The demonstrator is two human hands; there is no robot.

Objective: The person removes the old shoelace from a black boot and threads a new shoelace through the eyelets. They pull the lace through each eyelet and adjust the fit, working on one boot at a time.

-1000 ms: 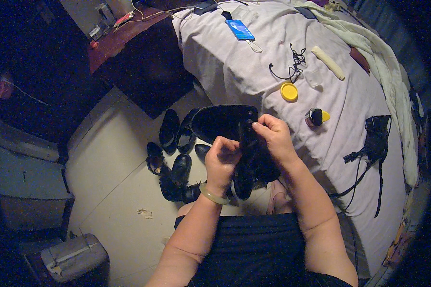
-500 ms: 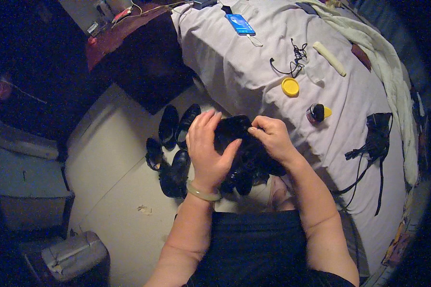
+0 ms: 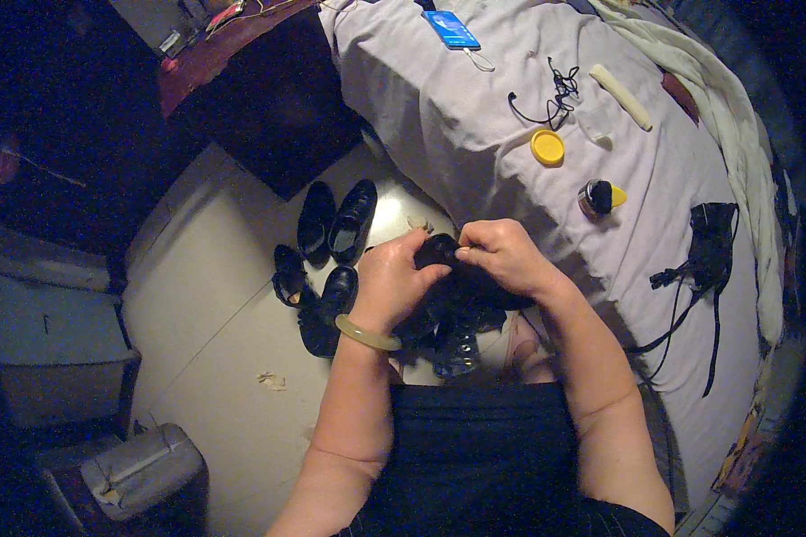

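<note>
Between my two hands is a black shoe [image 3: 439, 249], mostly dark and partly hidden, so its full outline is hard to make out. My left hand [image 3: 390, 273], with a pale bangle [image 3: 367, 334] at the wrist, curls round its left side. On the other side my right hand [image 3: 501, 255] pinches its upper edge between thumb and fingertips. Below the hands lie more black shoes [image 3: 455, 349], partly covered by shadow. To the left on the floor stand a pair of black shoes [image 3: 353, 219] and several others close by.
A bed with a pale sheet [image 3: 475, 116] fills the right side. On it lie a phone [image 3: 452, 29], a tangled black cable [image 3: 560, 94], a yellow lid [image 3: 547, 147], a small jar [image 3: 595, 199] and black straps [image 3: 703, 251]. A grey case [image 3: 143, 470] sits lower left.
My left hand has turned and closed in on the shoe, its fingers no longer spread along it. The shoe has tilted and shows less. My right hand keeps its pinch.
</note>
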